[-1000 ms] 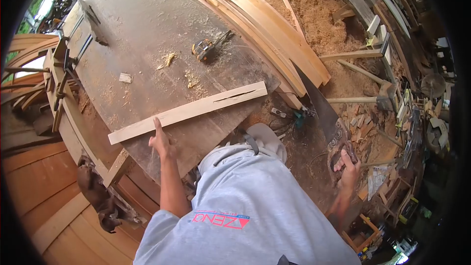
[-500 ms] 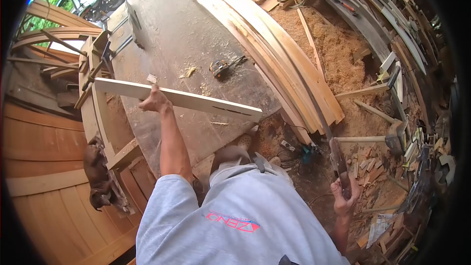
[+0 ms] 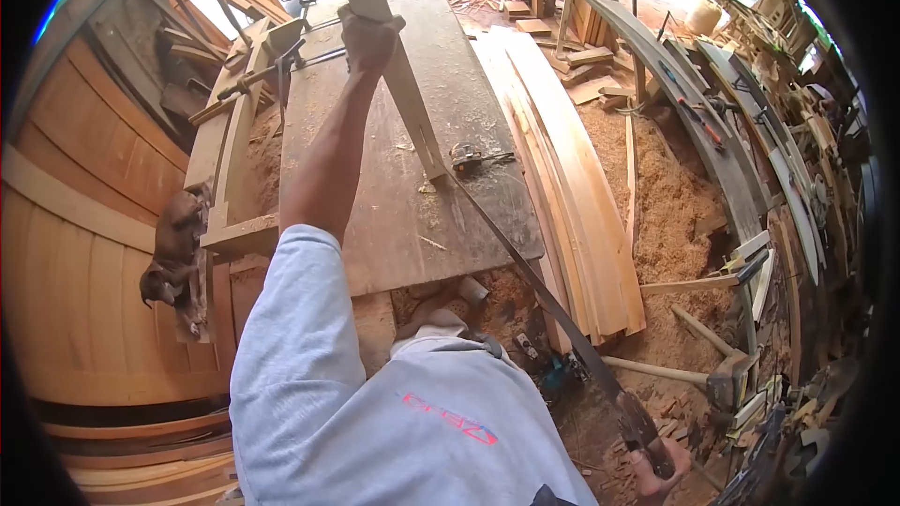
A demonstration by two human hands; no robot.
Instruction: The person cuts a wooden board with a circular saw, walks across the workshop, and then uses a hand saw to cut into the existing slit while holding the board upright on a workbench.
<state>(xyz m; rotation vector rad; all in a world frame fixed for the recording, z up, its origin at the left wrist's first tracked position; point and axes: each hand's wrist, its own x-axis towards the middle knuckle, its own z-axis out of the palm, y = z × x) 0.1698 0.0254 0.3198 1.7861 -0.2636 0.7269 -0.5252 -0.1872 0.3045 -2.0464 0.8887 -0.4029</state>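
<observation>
My left hand (image 3: 371,37) is closed round a long pale board (image 3: 405,84), which it holds tilted above the worktable (image 3: 375,244). The board's lower end is near a small black and yellow tool (image 3: 469,157) on the table. My right hand (image 3: 659,470), at the lower right, grips the dark handle of a handsaw (image 3: 572,333). The saw's long blade runs up and left, and its tip meets or overlaps the lower end of the board; contact is not certain.
Long planks (image 3: 562,187) lie right of the table. A mallet (image 3: 727,379), sawdust (image 3: 670,178) and wood scraps are farther right. At the left a brown dog (image 3: 178,244) lies beside a wooden frame (image 3: 246,230). A clamp (image 3: 258,75) is at the table's left edge.
My left hand has moved up and right, and the board has swung from nearly level to steep. The saw has come across to the board's lower end. The view has also turned.
</observation>
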